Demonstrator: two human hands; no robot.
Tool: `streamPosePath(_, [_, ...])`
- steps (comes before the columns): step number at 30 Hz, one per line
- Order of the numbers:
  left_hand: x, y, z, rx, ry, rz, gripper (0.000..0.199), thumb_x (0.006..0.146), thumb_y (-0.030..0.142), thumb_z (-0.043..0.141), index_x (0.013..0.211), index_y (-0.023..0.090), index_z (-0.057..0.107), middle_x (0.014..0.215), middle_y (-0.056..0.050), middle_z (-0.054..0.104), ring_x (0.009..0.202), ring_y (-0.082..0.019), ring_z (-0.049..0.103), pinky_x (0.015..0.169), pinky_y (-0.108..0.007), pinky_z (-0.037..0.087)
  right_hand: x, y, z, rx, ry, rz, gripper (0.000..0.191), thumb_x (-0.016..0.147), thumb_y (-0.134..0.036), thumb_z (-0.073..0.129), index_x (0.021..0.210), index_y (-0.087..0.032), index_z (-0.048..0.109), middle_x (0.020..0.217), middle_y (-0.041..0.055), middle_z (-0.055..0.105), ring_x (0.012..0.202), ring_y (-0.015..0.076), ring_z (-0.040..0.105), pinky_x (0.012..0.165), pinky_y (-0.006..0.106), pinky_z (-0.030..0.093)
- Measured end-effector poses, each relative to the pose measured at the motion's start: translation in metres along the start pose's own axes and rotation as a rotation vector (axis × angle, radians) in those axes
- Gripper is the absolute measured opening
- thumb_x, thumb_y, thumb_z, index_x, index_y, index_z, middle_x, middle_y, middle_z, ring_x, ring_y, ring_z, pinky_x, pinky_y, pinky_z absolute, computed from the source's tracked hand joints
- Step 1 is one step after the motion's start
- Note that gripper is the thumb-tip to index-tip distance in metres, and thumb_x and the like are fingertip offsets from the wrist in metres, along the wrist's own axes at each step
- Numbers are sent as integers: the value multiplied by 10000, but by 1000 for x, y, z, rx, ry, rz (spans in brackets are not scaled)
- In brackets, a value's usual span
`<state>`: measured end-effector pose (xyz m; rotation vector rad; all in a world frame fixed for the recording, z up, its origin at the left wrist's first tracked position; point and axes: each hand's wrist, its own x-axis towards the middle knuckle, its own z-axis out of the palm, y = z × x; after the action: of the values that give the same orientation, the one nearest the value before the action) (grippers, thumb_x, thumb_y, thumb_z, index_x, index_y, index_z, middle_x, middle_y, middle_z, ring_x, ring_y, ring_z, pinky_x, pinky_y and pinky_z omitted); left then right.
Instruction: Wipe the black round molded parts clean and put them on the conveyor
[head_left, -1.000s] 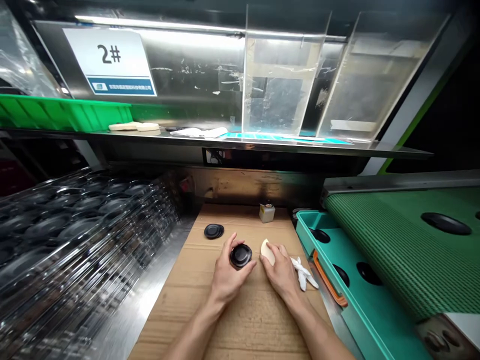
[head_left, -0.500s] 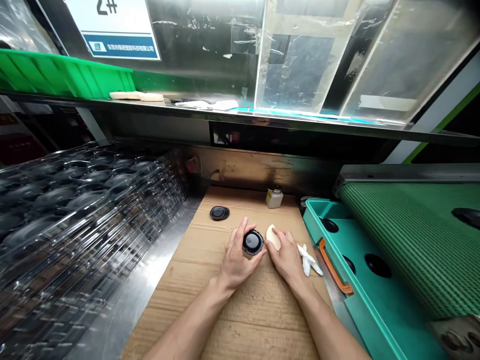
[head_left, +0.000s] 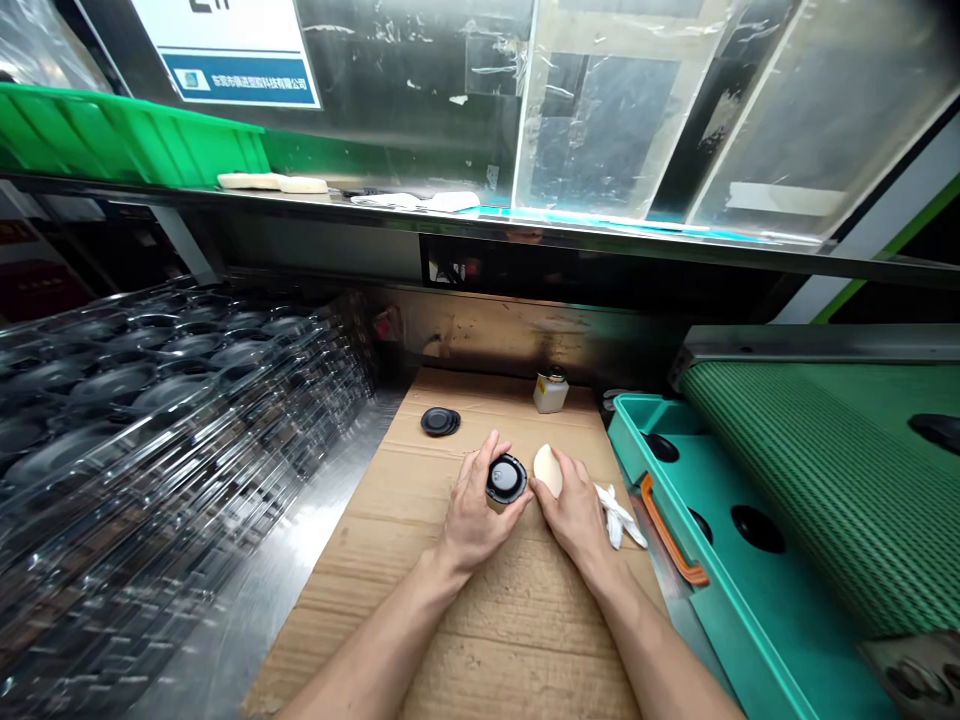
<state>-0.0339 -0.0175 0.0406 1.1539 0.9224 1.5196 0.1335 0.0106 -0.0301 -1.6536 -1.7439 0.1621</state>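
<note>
My left hand (head_left: 474, 510) grips a round black part (head_left: 505, 478) with a grey centre, holding it on edge-up above the cardboard sheet (head_left: 450, 640). My right hand (head_left: 574, 515) presses a cream wedge-shaped sponge (head_left: 548, 470) against the part's side, and the two hands nearly touch. Further back on the cardboard lies a flat black disc stack (head_left: 440, 421). A small bottle with a dark cap (head_left: 551, 393) stands at the sheet's far edge. White cloth or gloves (head_left: 619, 516) lie beside my right hand.
Stacked clear plastic trays (head_left: 150, 400) fill the left side beyond a steel edge. On the right are a teal tray (head_left: 675, 590) holding black discs and a green ribbed conveyor belt (head_left: 817, 480). A green bin (head_left: 135, 140) sits on a steel shelf overhead.
My left hand has turned the black part so its grey centre faces me. The sponge now rests against the part's side. The whole scene sits higher in the view than before.
</note>
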Motion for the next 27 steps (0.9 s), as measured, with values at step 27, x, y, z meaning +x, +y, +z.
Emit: streamPosePath(27, [-1, 7, -129, 1498, -170, 48, 458, 786, 545, 450, 1119, 289, 634, 1192, -106, 599, 1146, -378, 499, 950, -538, 367, 6, -15, -23, -179, -80, 88, 454, 870, -450, 494, 1276, -251, 449, 1103, 74, 553, 897, 223, 586, 810, 364, 447])
